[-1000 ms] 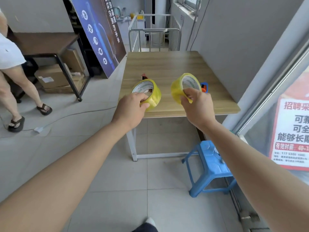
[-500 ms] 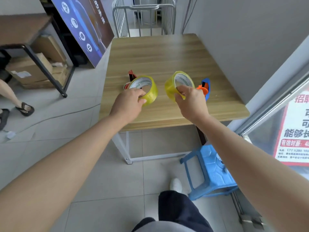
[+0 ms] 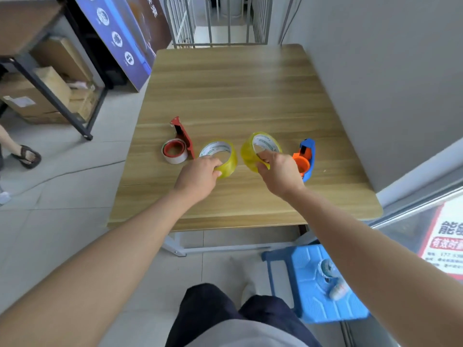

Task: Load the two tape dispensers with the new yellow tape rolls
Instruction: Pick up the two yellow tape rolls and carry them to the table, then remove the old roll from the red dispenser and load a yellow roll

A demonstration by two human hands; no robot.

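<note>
Yellow rolls sit clamped in your left grip (image 3: pixel 200 172) and right grip (image 3: pixel 281 171); both dispensers remain unloaded.

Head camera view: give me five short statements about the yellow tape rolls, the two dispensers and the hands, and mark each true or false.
1. Each hand holds one yellow tape roll. True: the left hand grips the left yellow tape roll, and the right hand grips the right yellow tape roll.
2. The red tape dispenser lies left of both rolls. True.
3. The blue tape dispenser with the orange hub already carries a yellow roll. False: its hub is bare.
4. The dispensers sit on the blue plastic stool. False: they lie on the light wooden table.
5. The red dispenser has an empty white core. True.
</note>
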